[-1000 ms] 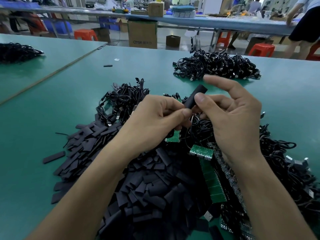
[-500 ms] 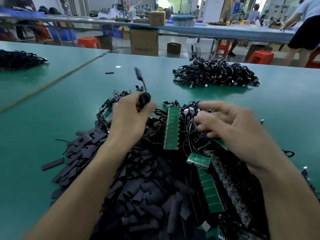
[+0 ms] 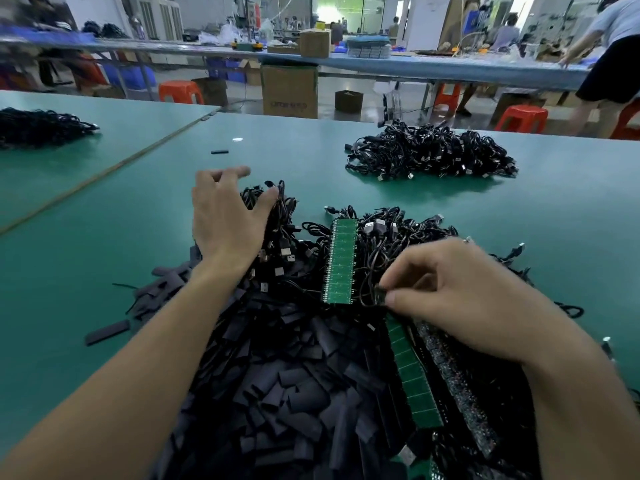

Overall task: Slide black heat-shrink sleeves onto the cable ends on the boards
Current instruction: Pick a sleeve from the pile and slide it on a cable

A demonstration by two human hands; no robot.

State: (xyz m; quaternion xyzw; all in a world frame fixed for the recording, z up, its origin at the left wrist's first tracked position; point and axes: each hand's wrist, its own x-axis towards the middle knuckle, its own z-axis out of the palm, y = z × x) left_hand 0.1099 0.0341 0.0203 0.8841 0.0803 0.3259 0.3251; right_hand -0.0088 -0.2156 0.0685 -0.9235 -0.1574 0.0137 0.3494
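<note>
On the green table (image 3: pixel 554 237), a heap of black heat-shrink sleeves (image 3: pixel 294 393) fills the lower centre, below tangled cables (image 3: pixel 398 244) and a green board strip (image 3: pixel 341 261). The left hand (image 3: pixel 225 223) is spread open over the cables. The right hand (image 3: pixel 460 299) pinches a cable end (image 3: pixel 380 295) beside the strip.

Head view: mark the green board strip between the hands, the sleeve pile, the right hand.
green board strip (image 3: pixel 341 261), head view, middle of its face.
sleeve pile (image 3: pixel 294 389), head view, centre of the heap.
right hand (image 3: pixel 460 296), head view, back of the hand.
</note>
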